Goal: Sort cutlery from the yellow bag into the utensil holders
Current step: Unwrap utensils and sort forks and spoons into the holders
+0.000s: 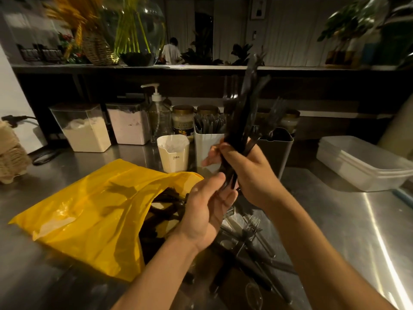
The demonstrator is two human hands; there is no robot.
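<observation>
My right hand (248,171) grips a bundle of black plastic cutlery (244,113), held upright in front of the holders. Just below it, my left hand (207,209) has straight fingers touching the lower ends of the handles. The yellow bag (89,211) lies open on the steel counter at the left, with dark cutlery showing in its mouth. A white utensil holder (204,146) with dark cutlery stands behind my hands. To its right stands a dark grey holder (277,148) with forks in it. Loose black forks and knives (252,245) lie on the counter under my forearms.
A small cream cup (173,153) stands left of the white holder. Behind are two clear canisters of powder (85,128), a pump bottle (157,113) and jars. A clear plastic tub (362,162) sits at the right. A woven thing sits at the far left edge.
</observation>
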